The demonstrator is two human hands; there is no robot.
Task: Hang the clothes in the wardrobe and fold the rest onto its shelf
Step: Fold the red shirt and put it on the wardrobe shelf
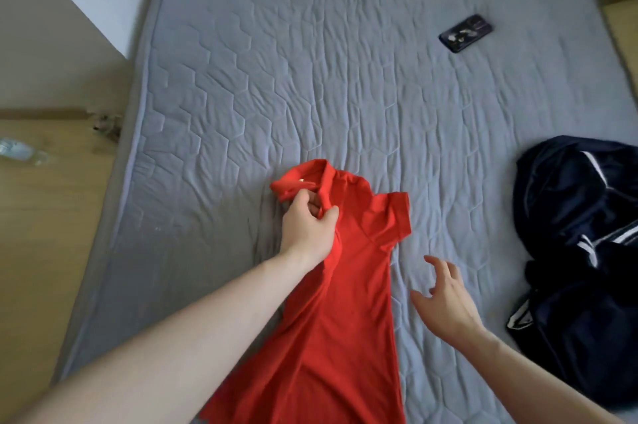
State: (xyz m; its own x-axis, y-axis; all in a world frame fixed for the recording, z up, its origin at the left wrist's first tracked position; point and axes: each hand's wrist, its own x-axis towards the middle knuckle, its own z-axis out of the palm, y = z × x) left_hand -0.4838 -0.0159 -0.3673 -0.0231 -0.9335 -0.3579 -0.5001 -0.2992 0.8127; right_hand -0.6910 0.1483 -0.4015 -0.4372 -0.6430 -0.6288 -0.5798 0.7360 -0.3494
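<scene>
The left hand [309,228] reaches forward with the forearm stretched out from the lower left, its fingers and thumb curled round a bunched fold of fabric at the collar of one bright red short-sleeved polo shirt [345,302]. The shirt lies lengthwise on the grey quilted mattress [310,78], its body running back under the left forearm towards the person and its one visible sleeve spread out to the right of that hand. The right hand [445,299] hovers just to the right of the shirt's body, palm turned inward, fingers spread and loosely bent, holding nothing; whether it touches the mattress cannot be told. The two hands are apart, the left farther forward than the right.

To the right of the right hand lies one crumpled dark navy garment with white stripes [580,251]. Well beyond both hands, to the right, rests one dark smartphone [465,33], face down on the mattress. Far left of the left hand, one clear plastic bottle [20,150] lies on the wooden floor [41,233].
</scene>
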